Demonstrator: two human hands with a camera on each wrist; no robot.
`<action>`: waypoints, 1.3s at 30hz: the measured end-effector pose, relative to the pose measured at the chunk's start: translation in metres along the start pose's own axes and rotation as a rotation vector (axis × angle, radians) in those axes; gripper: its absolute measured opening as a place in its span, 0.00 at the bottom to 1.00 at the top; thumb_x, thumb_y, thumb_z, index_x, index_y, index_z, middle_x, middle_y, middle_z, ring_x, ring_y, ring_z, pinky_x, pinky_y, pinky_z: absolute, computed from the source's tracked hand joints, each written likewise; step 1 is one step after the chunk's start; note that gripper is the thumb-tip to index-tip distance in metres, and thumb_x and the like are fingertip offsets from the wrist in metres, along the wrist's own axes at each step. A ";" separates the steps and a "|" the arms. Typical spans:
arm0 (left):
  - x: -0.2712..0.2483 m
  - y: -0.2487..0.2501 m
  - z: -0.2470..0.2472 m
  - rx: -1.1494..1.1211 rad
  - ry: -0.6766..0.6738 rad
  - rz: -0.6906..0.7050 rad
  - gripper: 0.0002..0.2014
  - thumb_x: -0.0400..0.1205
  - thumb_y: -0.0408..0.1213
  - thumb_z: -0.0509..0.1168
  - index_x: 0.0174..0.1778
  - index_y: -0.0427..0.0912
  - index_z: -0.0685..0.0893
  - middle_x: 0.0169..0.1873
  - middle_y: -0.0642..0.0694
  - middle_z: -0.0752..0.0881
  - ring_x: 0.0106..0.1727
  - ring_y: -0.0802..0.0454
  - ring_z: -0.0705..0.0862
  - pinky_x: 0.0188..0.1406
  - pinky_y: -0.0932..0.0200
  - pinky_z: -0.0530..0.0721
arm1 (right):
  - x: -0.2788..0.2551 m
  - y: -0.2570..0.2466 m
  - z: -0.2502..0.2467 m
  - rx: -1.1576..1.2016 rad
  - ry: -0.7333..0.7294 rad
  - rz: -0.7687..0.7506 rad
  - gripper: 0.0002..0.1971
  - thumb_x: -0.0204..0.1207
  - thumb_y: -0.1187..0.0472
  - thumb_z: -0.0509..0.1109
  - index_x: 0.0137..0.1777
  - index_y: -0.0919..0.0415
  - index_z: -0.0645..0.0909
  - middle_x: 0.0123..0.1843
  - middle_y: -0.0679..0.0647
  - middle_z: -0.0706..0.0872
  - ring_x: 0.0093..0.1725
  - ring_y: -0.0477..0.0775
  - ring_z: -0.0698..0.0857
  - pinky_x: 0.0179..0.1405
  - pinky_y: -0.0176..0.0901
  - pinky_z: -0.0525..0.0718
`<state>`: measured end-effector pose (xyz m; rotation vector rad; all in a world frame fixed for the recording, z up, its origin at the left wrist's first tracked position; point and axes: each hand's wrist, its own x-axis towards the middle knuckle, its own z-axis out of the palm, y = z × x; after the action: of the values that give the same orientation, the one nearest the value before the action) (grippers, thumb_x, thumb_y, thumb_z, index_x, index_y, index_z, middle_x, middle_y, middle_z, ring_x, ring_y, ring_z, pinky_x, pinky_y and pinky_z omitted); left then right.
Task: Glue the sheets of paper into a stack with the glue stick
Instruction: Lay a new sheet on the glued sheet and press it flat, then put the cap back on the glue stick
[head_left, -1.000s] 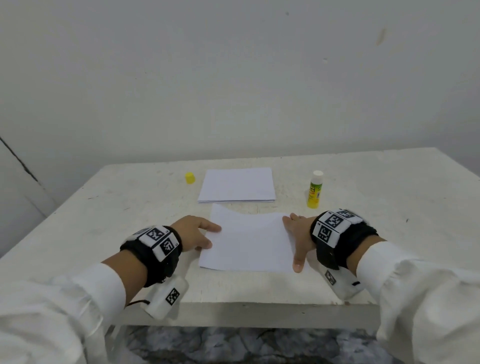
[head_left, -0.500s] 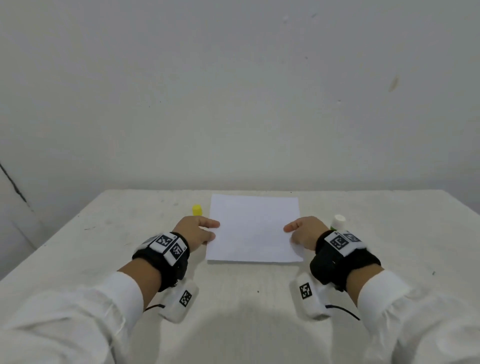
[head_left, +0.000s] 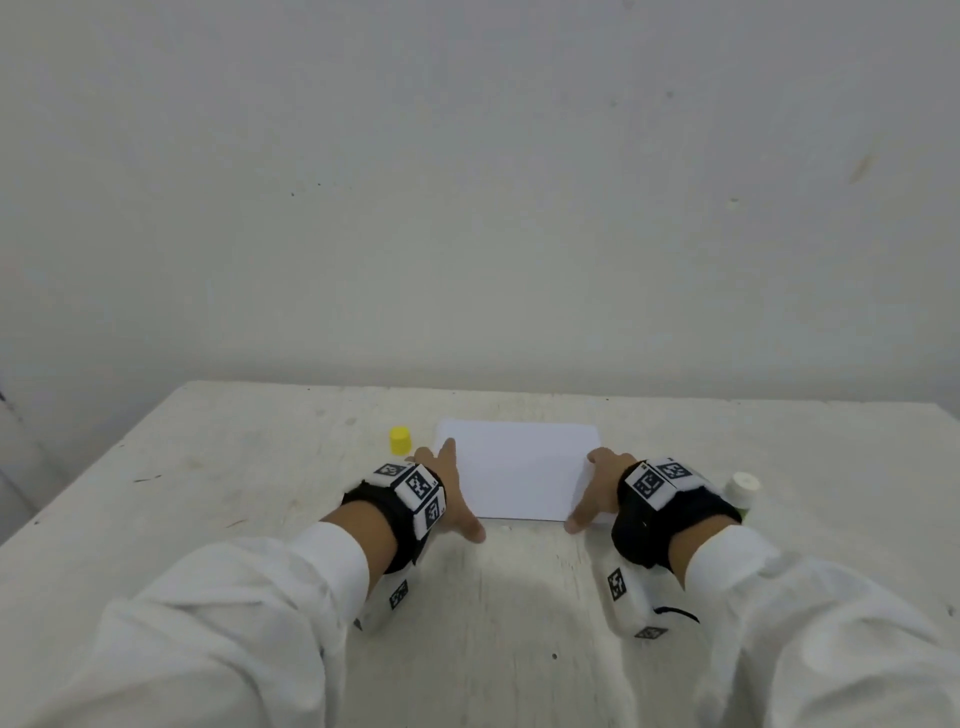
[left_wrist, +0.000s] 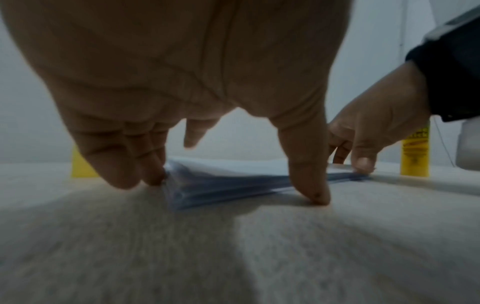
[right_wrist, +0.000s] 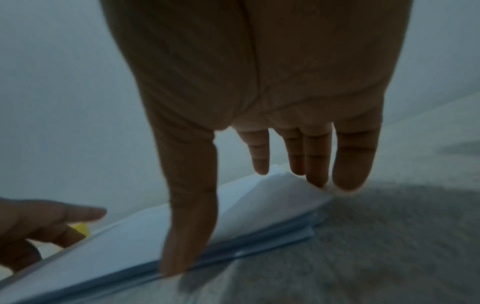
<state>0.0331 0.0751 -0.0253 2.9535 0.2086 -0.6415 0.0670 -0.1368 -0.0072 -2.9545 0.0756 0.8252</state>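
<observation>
A stack of white paper sheets (head_left: 519, 467) lies flat on the white table (head_left: 208, 467). My left hand (head_left: 447, 488) stands at the stack's left edge with straight fingers, thumb tip (left_wrist: 315, 195) against the near edge. My right hand (head_left: 597, 488) stands at the right edge, thumb (right_wrist: 182, 257) on the near edge and fingers (right_wrist: 348, 176) at the far right corner. In the wrist views the stack (left_wrist: 228, 185) (right_wrist: 145, 236) shows several layered sheets between both hands. The glue stick (head_left: 743, 491) stands upright, uncapped, behind my right wrist.
The yellow glue cap (head_left: 400, 440) sits on the table left of the stack, beyond my left hand. A plain wall (head_left: 467, 208) rises behind the table's far edge. The tabletop near me is bare.
The single sheet that lay near me was carried forward and laid on the far stack. Both hands went from holding the sheet's sides to standing with straight fingers against the stack's edges.
</observation>
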 end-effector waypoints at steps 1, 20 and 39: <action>0.000 0.001 0.001 -0.012 0.009 -0.002 0.69 0.59 0.65 0.77 0.83 0.45 0.38 0.76 0.38 0.65 0.74 0.38 0.70 0.68 0.41 0.76 | 0.002 0.001 0.001 -0.020 0.000 0.002 0.54 0.51 0.43 0.84 0.76 0.56 0.62 0.70 0.57 0.75 0.68 0.64 0.77 0.66 0.60 0.78; -0.031 0.044 -0.008 0.026 0.287 0.189 0.45 0.73 0.56 0.70 0.82 0.44 0.56 0.75 0.42 0.62 0.75 0.43 0.64 0.72 0.49 0.68 | -0.067 0.023 0.033 0.045 0.125 -0.053 0.31 0.67 0.46 0.79 0.65 0.60 0.74 0.64 0.58 0.77 0.63 0.58 0.78 0.59 0.47 0.80; -0.044 0.211 0.023 -0.828 0.031 0.510 0.10 0.75 0.40 0.75 0.47 0.39 0.88 0.41 0.45 0.86 0.43 0.50 0.83 0.52 0.55 0.83 | -0.087 0.144 0.027 0.660 0.150 -0.110 0.25 0.82 0.66 0.58 0.78 0.50 0.68 0.58 0.52 0.76 0.48 0.50 0.78 0.36 0.31 0.74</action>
<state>0.0174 -0.1409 -0.0107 2.0863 -0.2258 -0.3195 -0.0307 -0.2759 0.0067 -2.3617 0.1568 0.4441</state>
